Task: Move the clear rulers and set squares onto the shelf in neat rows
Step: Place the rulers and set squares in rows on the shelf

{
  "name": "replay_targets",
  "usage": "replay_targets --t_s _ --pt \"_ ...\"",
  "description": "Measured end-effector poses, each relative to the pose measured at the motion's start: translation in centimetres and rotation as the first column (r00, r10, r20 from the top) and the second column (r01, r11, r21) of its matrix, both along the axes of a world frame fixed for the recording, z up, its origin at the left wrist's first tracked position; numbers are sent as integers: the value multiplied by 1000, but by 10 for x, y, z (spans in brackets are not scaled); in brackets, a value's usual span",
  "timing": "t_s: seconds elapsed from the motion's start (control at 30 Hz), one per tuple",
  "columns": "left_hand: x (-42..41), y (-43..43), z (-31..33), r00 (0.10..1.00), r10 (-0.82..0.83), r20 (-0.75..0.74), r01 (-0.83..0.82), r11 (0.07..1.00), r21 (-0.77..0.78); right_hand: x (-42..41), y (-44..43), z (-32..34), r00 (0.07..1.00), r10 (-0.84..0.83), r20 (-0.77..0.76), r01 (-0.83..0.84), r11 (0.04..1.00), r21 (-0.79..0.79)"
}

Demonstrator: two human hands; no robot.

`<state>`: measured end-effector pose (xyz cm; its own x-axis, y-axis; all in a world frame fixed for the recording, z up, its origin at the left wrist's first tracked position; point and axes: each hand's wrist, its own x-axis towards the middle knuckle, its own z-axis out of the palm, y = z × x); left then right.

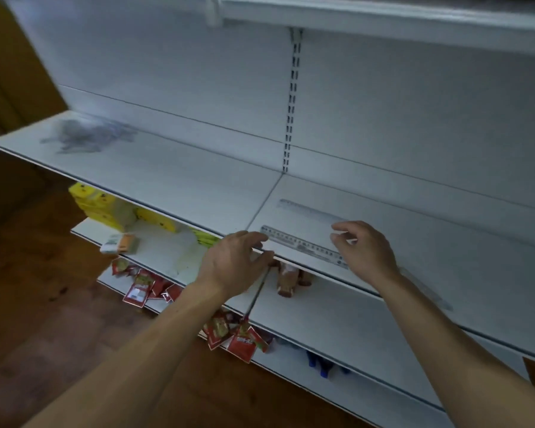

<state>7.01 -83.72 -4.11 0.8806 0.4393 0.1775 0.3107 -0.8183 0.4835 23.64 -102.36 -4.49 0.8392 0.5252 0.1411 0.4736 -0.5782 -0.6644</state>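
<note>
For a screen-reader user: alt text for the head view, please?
A left hand and a right hand are at the two ends of a clear ruler lying along the front edge of a white shelf. A second clear ruler lies parallel behind it, and a blurred pile of clear items sits far left.

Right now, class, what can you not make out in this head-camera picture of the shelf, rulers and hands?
Head view:
- Grey heap at the far left of the shelf: motion blur hides whether it is rulers or set squares.
- Front ruler: right hand covers its right end; the grip is unclear.
- Thin strip under the left hand: edge-on, unidentifiable.
- Rightmost ruler beyond the right forearm: blurred, partly covered.
</note>
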Motion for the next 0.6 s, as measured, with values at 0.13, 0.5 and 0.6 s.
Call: replay_targets --t_s 0.13,0.5,0.6 --pt "-51 82 11 994 111 -25 -110 994 23 -37 101 17 994 108 0 -108 994 -27" --pt "-168 264 20 936 336 -101 -332 942 59 -130 338 34 947 321 5 -319 942 -103" --pt "-181 299 17 923 369 -114 -362 929 74 -139 389 32 925 380 -1 -378 918 -117"
